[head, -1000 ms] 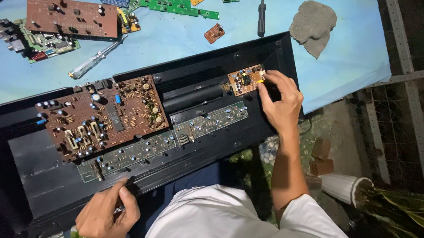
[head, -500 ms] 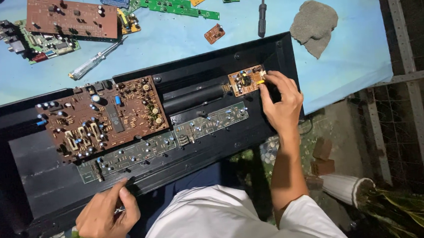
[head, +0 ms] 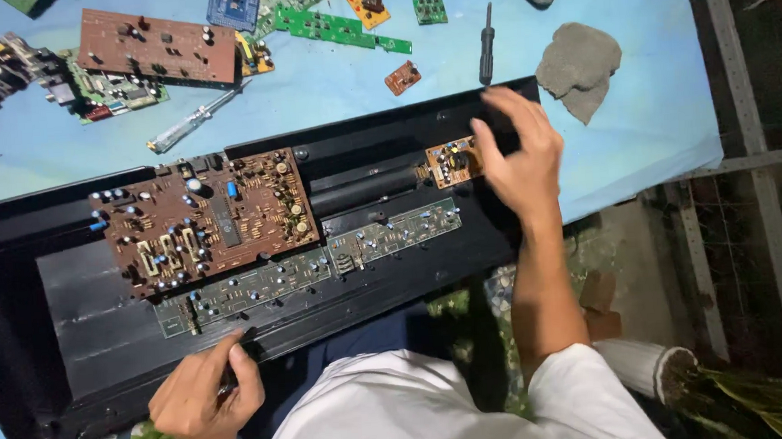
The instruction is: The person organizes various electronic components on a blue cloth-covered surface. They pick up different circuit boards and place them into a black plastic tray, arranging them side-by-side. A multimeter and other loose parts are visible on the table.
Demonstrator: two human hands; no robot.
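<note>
A long black chassis (head: 77,324) lies across the blue-covered table (head: 651,128). Inside it sit a large brown circuit board (head: 203,219), a narrow green strip board (head: 312,266) and a small orange board (head: 449,162). My right hand (head: 520,160) hovers over the chassis's right end, just right of the orange board, with its fingers spread and slightly blurred and nothing in it. My left hand (head: 203,398) is curled at the chassis's near edge (head: 325,329), fingers pinched on the rim.
Beyond the chassis lie a black screwdriver (head: 486,48), a clear-handled screwdriver (head: 187,125), a grey cloth (head: 579,64), a tiny brown board (head: 402,77) and several loose circuit boards (head: 159,45). The table ends at the right; a white pot (head: 649,366) stands on the floor.
My right hand has come off the small orange board and lifted a little toward the far right, its fingers spreading. My left hand stays at the near edge.
</note>
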